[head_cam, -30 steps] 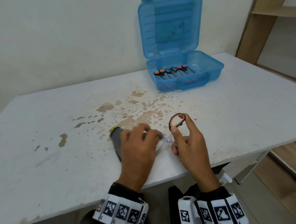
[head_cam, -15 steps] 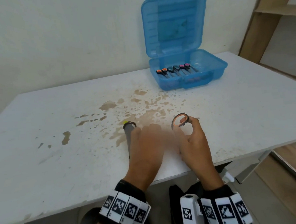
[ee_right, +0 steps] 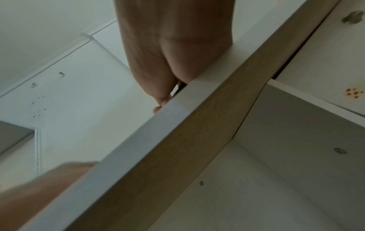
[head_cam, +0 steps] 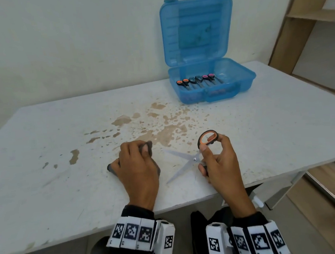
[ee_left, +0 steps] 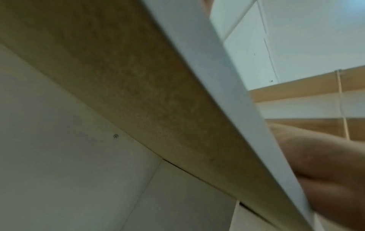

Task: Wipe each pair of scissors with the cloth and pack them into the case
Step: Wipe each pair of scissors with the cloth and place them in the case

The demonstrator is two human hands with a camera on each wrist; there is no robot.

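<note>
Scissors [head_cam: 192,154] with orange-and-black handles lie spread open in the right hand, near the front edge of the table [head_cam: 46,154]. Largest item: the white, brown-stained table. Blue case [head_cam: 211,81]: stands at the far side of the table, lid raised against the wall; three more pairs of scissors [head_cam: 197,81] lie side by side in its base. Left hand [head_cam: 137,168]: just left of the open blades, fingers curled around a bunched dark cloth [head_cam: 148,145], resting on the table. Right hand [head_cam: 218,163]: fingers curled through and around the scissor handles, upper loop raised toward the case. Both wrist views show only the table edge and underside.
</note>
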